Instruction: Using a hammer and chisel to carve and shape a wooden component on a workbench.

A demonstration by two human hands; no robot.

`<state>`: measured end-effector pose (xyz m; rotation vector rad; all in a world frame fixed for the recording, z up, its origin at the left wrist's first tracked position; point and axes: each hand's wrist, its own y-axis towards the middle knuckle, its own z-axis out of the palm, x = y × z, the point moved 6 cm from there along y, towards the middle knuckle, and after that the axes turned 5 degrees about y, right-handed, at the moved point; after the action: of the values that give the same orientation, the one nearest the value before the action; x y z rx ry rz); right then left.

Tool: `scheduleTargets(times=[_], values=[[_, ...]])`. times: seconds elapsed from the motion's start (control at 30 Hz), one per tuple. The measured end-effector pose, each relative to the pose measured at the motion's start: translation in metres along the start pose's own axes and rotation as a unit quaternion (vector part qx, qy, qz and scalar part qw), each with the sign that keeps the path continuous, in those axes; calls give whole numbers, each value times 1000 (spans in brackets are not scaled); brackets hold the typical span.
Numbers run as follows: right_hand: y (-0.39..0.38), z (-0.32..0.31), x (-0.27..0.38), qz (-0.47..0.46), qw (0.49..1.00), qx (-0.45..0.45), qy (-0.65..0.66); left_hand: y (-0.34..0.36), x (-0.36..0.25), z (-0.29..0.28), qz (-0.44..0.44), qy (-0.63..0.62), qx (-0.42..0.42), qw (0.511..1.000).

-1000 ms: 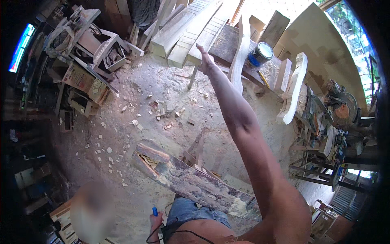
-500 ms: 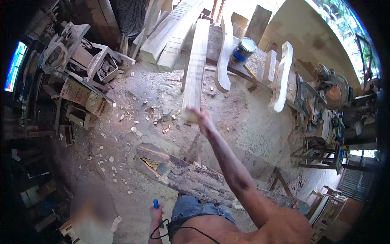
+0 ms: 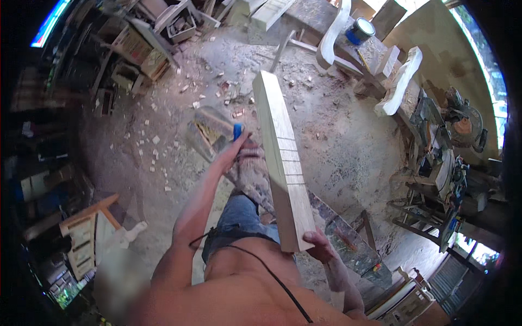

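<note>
A pale squared wooden post (image 3: 278,157) slants across the middle, its near end by my waist. Several dark lines run across one face of it. My right hand (image 3: 321,247) is closed around the near end, thumb on top. Left of the post, my left hand (image 3: 243,151) is closed, with a short blue cylinder (image 3: 237,131) sticking up out of it; the rest of that object is hidden. The fingers of that hand come close to the post's side, but I cannot tell if they touch. Below lies a worn, dusty plank (image 3: 337,220).
A bench (image 3: 310,19) at the far side carries curved wooden legs (image 3: 333,35) and a paint can (image 3: 361,31). Wood chips (image 3: 156,139) litter the floor. A power saw (image 3: 465,125) stands at the right. A blurred person (image 3: 122,282) is at the lower left.
My right hand has drawn back from the far bench toward my waist, bringing the post along. My left hand has risen from beside my thigh, still holding the blue object. The view has shifted.
</note>
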<state>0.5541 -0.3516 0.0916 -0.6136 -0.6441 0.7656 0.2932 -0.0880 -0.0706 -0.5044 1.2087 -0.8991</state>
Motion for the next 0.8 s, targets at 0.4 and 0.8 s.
scheduleTargets(times=[0.4, 0.8], values=[[-87, -181, -104, 136, 948, -67, -280, -59, 149, 93, 99, -213, 50, 971], [-87, -179, -103, -259, 722, -145, -624, -115, 238, 13, 77, -33, -141, 987]])
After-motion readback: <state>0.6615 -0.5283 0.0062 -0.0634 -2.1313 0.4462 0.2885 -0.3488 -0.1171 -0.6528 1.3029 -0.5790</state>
